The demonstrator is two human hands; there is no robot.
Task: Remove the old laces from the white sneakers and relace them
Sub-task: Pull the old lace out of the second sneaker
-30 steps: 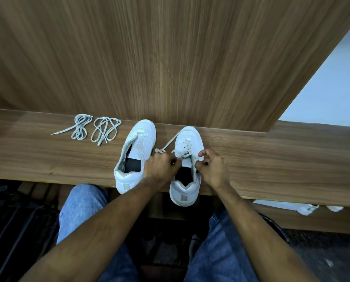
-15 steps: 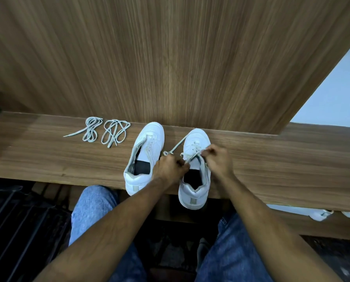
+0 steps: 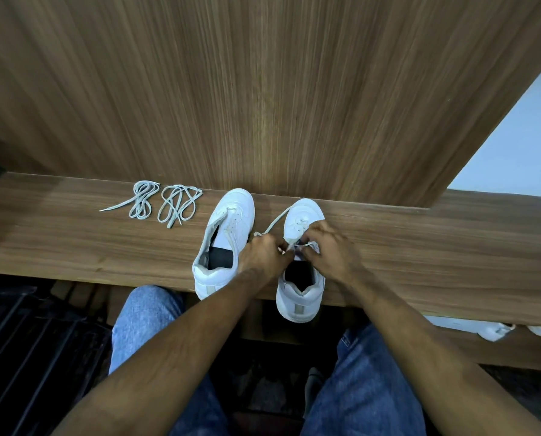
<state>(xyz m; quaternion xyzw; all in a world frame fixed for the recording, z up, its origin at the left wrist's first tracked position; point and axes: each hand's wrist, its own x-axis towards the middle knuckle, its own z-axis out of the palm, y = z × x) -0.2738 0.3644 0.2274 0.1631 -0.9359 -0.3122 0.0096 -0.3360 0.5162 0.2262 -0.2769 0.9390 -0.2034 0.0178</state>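
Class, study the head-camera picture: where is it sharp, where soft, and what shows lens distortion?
Head view: the sneakers and loose laces are fairly sharp; the jeans near the bottom are soft; the bench edge bows from the wide lens; the left floor is in deep shadow.

Two white sneakers side by side on wooden counter, toes toward wall, left sneaker (image 3: pixel 228 234) unlaced with tongue open, right sneaker (image 3: pixel 300 278) partly threaded with white lace (image 3: pixel 273 224), two loose coiled laces (image 3: pixel 165 204) further left

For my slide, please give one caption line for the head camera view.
Both hands, left hand and right hand, work a lace on the right sneaker.
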